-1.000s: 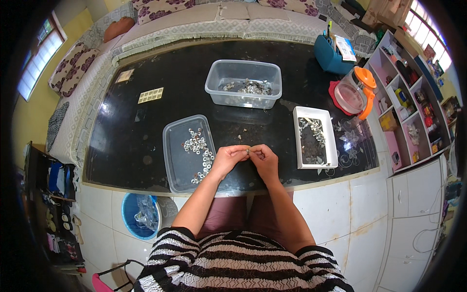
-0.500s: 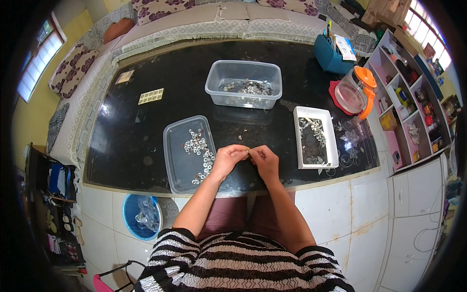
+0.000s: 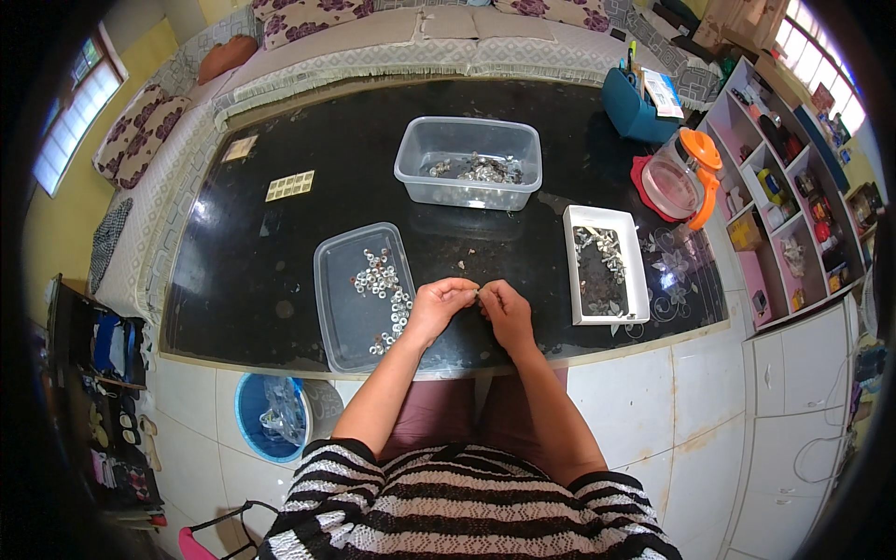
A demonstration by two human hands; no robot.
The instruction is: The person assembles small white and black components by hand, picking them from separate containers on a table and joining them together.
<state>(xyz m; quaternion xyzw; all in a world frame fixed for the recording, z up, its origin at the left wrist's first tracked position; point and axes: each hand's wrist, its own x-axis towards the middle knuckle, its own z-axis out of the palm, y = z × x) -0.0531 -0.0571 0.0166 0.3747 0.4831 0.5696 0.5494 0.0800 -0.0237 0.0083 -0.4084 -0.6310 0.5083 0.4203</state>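
Note:
Above the near part of the black table, my left hand (image 3: 444, 306) and my right hand (image 3: 505, 311) meet fingertip to fingertip. Both are closed in a pinch around something tiny and pale, too small to name. Just left of my left hand lies a shallow clear plastic lid (image 3: 347, 322) with many small silvery ring-like pieces (image 3: 377, 278) scattered on its right side. Beyond my hands stands a clear plastic tub (image 3: 425, 191) holding a heap of small metal parts (image 3: 493, 169). Right of my right hand is a white open box (image 3: 638, 280) with small pale strips and bits (image 3: 602, 250) inside.
A glass jug with an orange lid (image 3: 699, 147) stands on a red mat at the right, near a teal holder (image 3: 631, 101). A pale sheet of squares (image 3: 290, 185) lies far left. Below the table's front edge is a blue bin (image 3: 257, 415); shelves (image 3: 784, 187) line the right.
My right hand has shifted very slightly, its fingers still pinched against those of my left. The containers stay where they were.

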